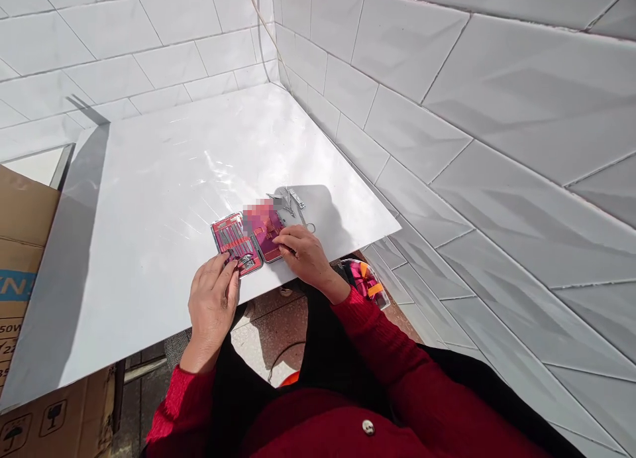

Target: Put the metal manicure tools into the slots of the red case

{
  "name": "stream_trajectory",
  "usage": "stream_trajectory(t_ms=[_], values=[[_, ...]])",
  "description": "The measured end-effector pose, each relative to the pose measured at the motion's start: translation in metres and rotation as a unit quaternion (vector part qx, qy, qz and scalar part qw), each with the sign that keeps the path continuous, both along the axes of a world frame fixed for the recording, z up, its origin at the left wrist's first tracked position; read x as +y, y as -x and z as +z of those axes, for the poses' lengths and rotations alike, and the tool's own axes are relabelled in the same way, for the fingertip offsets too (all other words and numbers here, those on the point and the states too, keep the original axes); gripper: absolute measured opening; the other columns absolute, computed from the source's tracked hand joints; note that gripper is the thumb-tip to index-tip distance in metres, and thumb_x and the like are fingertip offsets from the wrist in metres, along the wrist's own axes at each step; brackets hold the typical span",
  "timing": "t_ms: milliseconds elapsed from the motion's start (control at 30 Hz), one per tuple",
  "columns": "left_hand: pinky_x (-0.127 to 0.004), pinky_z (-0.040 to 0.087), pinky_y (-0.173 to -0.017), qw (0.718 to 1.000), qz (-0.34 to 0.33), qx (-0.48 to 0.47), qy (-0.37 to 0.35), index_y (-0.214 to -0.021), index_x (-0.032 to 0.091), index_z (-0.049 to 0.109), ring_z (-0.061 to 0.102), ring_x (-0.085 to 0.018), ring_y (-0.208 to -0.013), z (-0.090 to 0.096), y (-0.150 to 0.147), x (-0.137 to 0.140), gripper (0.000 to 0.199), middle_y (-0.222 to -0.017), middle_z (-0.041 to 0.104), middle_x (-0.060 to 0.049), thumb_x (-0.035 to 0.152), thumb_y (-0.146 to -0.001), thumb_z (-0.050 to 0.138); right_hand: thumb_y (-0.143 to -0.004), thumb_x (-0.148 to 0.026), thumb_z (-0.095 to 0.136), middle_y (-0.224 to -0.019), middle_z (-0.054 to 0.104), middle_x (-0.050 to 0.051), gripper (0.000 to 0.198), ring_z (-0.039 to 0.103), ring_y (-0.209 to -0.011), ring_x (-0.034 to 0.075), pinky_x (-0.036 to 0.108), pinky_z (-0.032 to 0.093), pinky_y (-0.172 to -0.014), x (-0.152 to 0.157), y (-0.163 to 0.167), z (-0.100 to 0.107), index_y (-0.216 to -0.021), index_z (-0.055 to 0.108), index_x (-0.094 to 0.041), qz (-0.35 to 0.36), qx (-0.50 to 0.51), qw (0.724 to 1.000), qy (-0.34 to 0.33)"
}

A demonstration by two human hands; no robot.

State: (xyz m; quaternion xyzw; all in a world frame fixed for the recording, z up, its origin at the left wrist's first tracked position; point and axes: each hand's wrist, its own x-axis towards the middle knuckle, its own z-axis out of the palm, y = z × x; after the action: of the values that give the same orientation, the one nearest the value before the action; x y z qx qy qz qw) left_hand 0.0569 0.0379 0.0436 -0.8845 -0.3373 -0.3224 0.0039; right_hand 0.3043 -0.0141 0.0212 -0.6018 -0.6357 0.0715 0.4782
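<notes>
A manicure case (260, 249) lies open like a book near the table's front edge. Slim metal tools (233, 238) sit side by side under a red strap in its left half. My left hand (212, 299) grips the lower left corner of that half, its thumb and fingers close to a small metal clipper (246, 262). At the right half, which has a shiny purple-red lining, my right hand (304, 256) is closed in a pinch; what lies between its fingertips is too small to make out. Just beyond it, several loose metal tools (289, 201) rest on the table, including nippers and a nail clipper.
The white table (149, 232) meets tiled walls (397, 126) at the back and right. Cardboard boxes (22, 239) stand at the left. Below the right edge is a container with pink and orange items (365, 279). A cable (261, 17) hangs in the corner.
</notes>
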Motion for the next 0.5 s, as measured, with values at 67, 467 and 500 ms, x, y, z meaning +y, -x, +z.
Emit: stream_trajectory(t_ms=[67, 467, 500], values=[[-0.052, 0.051, -0.113, 1.000, 0.009, -0.015, -0.003, -0.134, 0.024, 0.067, 0.062, -0.031, -0.137, -0.001, 0.002, -0.008, 0.030, -0.146, 0.067, -0.014, 0.025, -0.107, 0.054, -0.095, -0.009, 0.060, -0.108, 0.075, 0.008, 0.026, 0.067, -0.108, 0.024, 0.040, 0.055, -0.099, 0.000, 0.000, 0.000, -0.102, 0.080, -0.025, -0.001, 0.000, 1.000, 0.000], [-0.049, 0.052, -0.117, 0.991, -0.106, 0.025, -0.077, -0.144, 0.025, 0.061, 0.068, -0.028, -0.132, -0.004, 0.007, -0.060, 0.048, -0.139, 0.073, -0.012, 0.008, -0.099, 0.057, -0.093, -0.009, 0.059, -0.107, 0.075, 0.008, 0.027, 0.068, -0.108, 0.024, 0.040, 0.056, -0.098, -0.001, 0.000, 0.000, -0.102, 0.080, -0.024, -0.005, 0.003, 1.000, -0.013], [-0.050, 0.052, -0.116, 0.993, -0.095, 0.016, -0.065, -0.145, 0.025, 0.060, 0.068, -0.028, -0.133, -0.001, 0.010, -0.053, 0.048, -0.141, 0.072, -0.012, 0.009, -0.100, 0.057, -0.093, -0.010, 0.059, -0.107, 0.075, 0.008, 0.027, 0.068, -0.108, 0.024, 0.040, 0.056, -0.099, -0.001, 0.000, -0.001, -0.102, 0.080, -0.024, -0.004, 0.003, 1.000, -0.014]])
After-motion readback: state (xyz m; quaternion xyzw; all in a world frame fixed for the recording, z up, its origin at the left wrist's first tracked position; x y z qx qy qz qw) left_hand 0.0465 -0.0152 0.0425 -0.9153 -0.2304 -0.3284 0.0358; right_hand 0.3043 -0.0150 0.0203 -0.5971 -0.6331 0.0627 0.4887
